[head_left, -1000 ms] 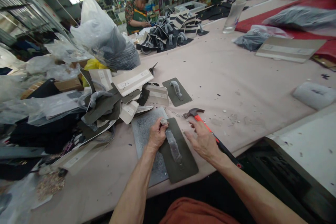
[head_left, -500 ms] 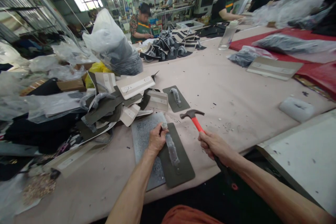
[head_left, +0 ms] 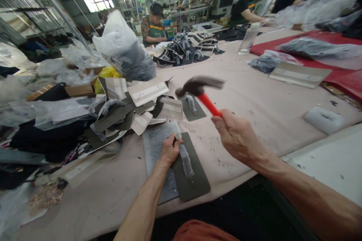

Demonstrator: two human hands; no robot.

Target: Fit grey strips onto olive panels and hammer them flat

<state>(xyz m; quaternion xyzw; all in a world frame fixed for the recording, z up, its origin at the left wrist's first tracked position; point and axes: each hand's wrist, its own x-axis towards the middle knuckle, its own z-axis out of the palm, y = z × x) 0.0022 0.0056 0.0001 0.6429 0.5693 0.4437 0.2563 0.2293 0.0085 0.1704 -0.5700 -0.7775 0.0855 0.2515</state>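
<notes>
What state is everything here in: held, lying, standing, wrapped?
Left hand: closed around small tool
Small tool: held, mostly hidden
Right hand: gripping hammer
Hammer: held aloft, head blurred
Nearer dark panel: lying, overlapping speckled slab
Its strap: plastic-wrapped
Speckled slab: lying, partly covered
Bottle: standing
Big plastic bag: bulging

No legible text, labels, brands, numbers or signs — far details too small or blurred.

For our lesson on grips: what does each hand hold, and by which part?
The right hand grips the hammer by its handle. The left hand holds a small pale-topped piece just below its top.
</notes>
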